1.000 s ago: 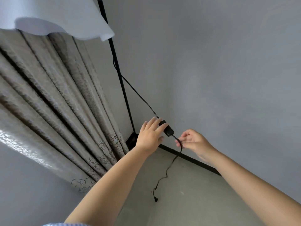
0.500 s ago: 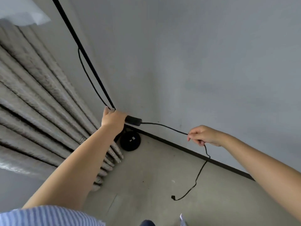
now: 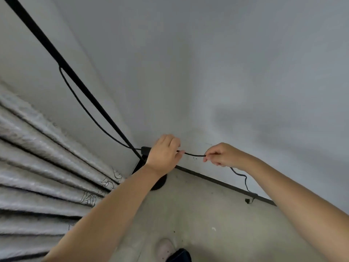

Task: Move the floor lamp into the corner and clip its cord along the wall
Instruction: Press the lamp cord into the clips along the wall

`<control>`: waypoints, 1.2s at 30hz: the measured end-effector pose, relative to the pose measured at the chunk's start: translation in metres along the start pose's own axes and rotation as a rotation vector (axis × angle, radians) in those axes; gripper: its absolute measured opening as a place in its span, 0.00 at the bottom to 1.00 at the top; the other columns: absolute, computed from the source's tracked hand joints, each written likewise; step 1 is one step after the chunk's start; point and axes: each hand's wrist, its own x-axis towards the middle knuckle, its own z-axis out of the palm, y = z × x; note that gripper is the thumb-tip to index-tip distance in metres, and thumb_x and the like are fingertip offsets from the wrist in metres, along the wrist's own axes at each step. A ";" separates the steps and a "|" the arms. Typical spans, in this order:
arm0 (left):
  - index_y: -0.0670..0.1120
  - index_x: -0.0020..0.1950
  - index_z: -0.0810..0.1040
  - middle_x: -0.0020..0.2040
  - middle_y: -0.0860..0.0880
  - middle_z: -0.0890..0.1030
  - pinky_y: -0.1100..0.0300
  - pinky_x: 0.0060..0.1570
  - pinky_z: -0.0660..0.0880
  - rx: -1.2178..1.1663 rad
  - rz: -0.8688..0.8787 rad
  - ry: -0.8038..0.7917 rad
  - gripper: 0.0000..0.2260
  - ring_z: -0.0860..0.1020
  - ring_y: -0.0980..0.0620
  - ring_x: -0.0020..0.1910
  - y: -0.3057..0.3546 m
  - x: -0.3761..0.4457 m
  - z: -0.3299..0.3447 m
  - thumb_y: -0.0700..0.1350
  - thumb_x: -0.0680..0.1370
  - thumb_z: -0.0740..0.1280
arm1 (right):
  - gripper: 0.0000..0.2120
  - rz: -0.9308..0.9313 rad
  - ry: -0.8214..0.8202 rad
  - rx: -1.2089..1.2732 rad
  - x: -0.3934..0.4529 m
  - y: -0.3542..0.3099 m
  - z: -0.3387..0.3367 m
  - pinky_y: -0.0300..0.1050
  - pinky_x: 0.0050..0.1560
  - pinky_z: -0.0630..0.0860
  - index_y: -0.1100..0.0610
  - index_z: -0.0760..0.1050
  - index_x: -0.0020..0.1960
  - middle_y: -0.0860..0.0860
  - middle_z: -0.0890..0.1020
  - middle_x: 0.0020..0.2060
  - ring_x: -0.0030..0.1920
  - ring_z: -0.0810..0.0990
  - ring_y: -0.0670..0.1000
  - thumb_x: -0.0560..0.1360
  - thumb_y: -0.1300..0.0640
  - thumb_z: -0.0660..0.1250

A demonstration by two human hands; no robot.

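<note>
Standing in the corner already, the floor lamp has its base by the curtain — that half looks done. The one cord is stretched low against the wall, just above the baseboard. The left hand closes its fingers on it beside the single inline switch; the right hand pinches it further along. No clips are visible — clipping remains.
</note>
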 end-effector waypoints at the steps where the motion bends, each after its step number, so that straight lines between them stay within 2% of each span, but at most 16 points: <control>1: 0.33 0.39 0.76 0.38 0.36 0.80 0.50 0.38 0.78 -0.027 0.006 -0.063 0.07 0.78 0.39 0.38 -0.009 0.002 0.005 0.33 0.67 0.74 | 0.11 -0.011 -0.003 -0.018 0.007 -0.001 0.000 0.25 0.21 0.61 0.59 0.79 0.44 0.46 0.69 0.23 0.22 0.66 0.41 0.76 0.63 0.58; 2: 0.33 0.42 0.76 0.41 0.36 0.79 0.49 0.43 0.76 -0.083 0.001 -0.127 0.04 0.76 0.39 0.41 -0.011 0.001 0.005 0.33 0.72 0.69 | 0.11 -0.025 0.012 -0.016 0.009 -0.001 0.001 0.24 0.21 0.62 0.58 0.79 0.43 0.43 0.70 0.22 0.22 0.67 0.40 0.76 0.62 0.58; 5: 0.36 0.44 0.73 0.36 0.43 0.71 0.51 0.39 0.68 -0.146 -0.047 -0.289 0.09 0.69 0.47 0.37 -0.038 0.003 0.032 0.37 0.80 0.56 | 0.10 -0.103 0.133 -0.044 0.039 0.007 0.010 0.24 0.24 0.63 0.59 0.80 0.44 0.42 0.71 0.25 0.25 0.67 0.41 0.76 0.61 0.59; 8: 0.38 0.44 0.73 0.37 0.46 0.70 0.53 0.40 0.69 -0.024 -0.163 -0.263 0.10 0.68 0.49 0.38 -0.084 0.016 0.082 0.38 0.80 0.55 | 0.10 -0.234 0.279 -0.151 0.107 0.032 0.029 0.24 0.31 0.66 0.67 0.79 0.44 0.52 0.78 0.30 0.29 0.71 0.46 0.75 0.63 0.61; 10: 0.39 0.46 0.74 0.40 0.44 0.73 0.55 0.40 0.69 0.078 -0.217 -0.276 0.09 0.69 0.49 0.40 -0.110 0.020 0.114 0.38 0.80 0.55 | 0.10 -0.289 0.317 -0.247 0.149 0.055 0.048 0.33 0.34 0.66 0.66 0.78 0.44 0.61 0.82 0.36 0.36 0.77 0.56 0.76 0.61 0.60; 13: 0.41 0.51 0.74 0.47 0.44 0.79 0.59 0.41 0.67 0.256 -0.238 -0.284 0.08 0.74 0.48 0.44 -0.142 0.024 0.158 0.40 0.80 0.56 | 0.12 -0.289 0.467 -0.310 0.204 0.086 0.076 0.43 0.45 0.71 0.61 0.76 0.55 0.60 0.83 0.45 0.47 0.79 0.58 0.76 0.57 0.61; 16: 0.42 0.54 0.72 0.51 0.45 0.78 0.57 0.57 0.67 0.428 -0.252 -0.277 0.09 0.74 0.47 0.51 -0.169 0.030 0.201 0.37 0.77 0.56 | 0.14 -0.376 0.638 -0.322 0.247 0.107 0.098 0.48 0.46 0.74 0.63 0.73 0.59 0.62 0.81 0.47 0.45 0.79 0.60 0.75 0.61 0.63; 18: 0.42 0.53 0.75 0.49 0.46 0.79 0.54 0.66 0.64 0.564 -0.193 -0.191 0.13 0.75 0.48 0.52 -0.185 0.034 0.225 0.35 0.73 0.56 | 0.08 -0.501 0.685 -0.338 0.270 0.118 0.109 0.49 0.40 0.74 0.67 0.77 0.50 0.65 0.80 0.42 0.39 0.79 0.62 0.73 0.66 0.63; 19: 0.44 0.49 0.78 0.44 0.48 0.82 0.55 0.65 0.67 0.653 -0.093 -0.057 0.14 0.78 0.50 0.47 -0.193 0.037 0.236 0.35 0.69 0.56 | 0.06 -0.549 0.698 -0.353 0.282 0.122 0.112 0.48 0.38 0.73 0.68 0.78 0.47 0.66 0.79 0.40 0.37 0.78 0.62 0.72 0.68 0.63; 21: 0.48 0.36 0.82 0.29 0.53 0.82 0.58 0.52 0.78 0.727 0.075 0.095 0.15 0.80 0.55 0.31 -0.202 0.045 0.248 0.37 0.63 0.57 | 0.06 -0.619 0.724 -0.393 0.304 0.132 0.115 0.46 0.39 0.70 0.68 0.78 0.45 0.66 0.79 0.38 0.37 0.77 0.62 0.72 0.69 0.63; 22: 0.47 0.34 0.82 0.26 0.53 0.81 0.58 0.47 0.80 0.735 0.136 0.146 0.16 0.79 0.55 0.27 -0.207 0.049 0.255 0.37 0.63 0.55 | 0.07 -0.641 0.738 -0.415 0.313 0.137 0.115 0.47 0.40 0.72 0.68 0.79 0.45 0.66 0.80 0.38 0.39 0.77 0.62 0.72 0.67 0.63; 26: 0.40 0.40 0.82 0.25 0.49 0.80 0.59 0.41 0.79 0.730 0.198 0.306 0.19 0.77 0.50 0.23 -0.231 0.055 0.278 0.34 0.64 0.52 | 0.12 -0.598 0.825 -0.467 0.332 0.152 0.110 0.47 0.38 0.70 0.62 0.78 0.47 0.58 0.80 0.32 0.38 0.78 0.60 0.75 0.54 0.63; 28: 0.38 0.42 0.81 0.23 0.47 0.78 0.59 0.40 0.79 0.747 0.237 0.382 0.18 0.75 0.48 0.21 -0.244 0.058 0.283 0.33 0.65 0.52 | 0.11 -0.652 0.816 -0.407 0.334 0.157 0.107 0.44 0.34 0.64 0.61 0.76 0.49 0.51 0.73 0.25 0.30 0.73 0.55 0.75 0.54 0.62; 30: 0.37 0.39 0.79 0.20 0.46 0.75 0.57 0.41 0.79 0.741 0.266 0.456 0.16 0.72 0.47 0.19 -0.253 0.061 0.284 0.32 0.64 0.51 | 0.08 -0.716 0.800 -0.391 0.336 0.160 0.106 0.42 0.31 0.59 0.63 0.74 0.51 0.45 0.69 0.23 0.26 0.69 0.50 0.75 0.59 0.62; 33: 0.36 0.34 0.76 0.21 0.44 0.76 0.46 0.47 0.79 0.685 0.254 0.494 0.12 0.74 0.47 0.21 -0.258 0.064 0.289 0.27 0.63 0.55 | 0.05 -0.761 0.852 -0.491 0.338 0.162 0.109 0.47 0.34 0.69 0.64 0.75 0.44 0.52 0.76 0.26 0.28 0.72 0.54 0.74 0.62 0.63; 36: 0.35 0.33 0.78 0.28 0.41 0.81 0.39 0.49 0.76 0.633 0.304 0.530 0.10 0.80 0.45 0.28 -0.264 0.071 0.294 0.23 0.58 0.69 | 0.08 -0.786 0.932 -0.634 0.343 0.163 0.120 0.55 0.31 0.77 0.68 0.77 0.39 0.64 0.80 0.32 0.31 0.78 0.62 0.72 0.62 0.65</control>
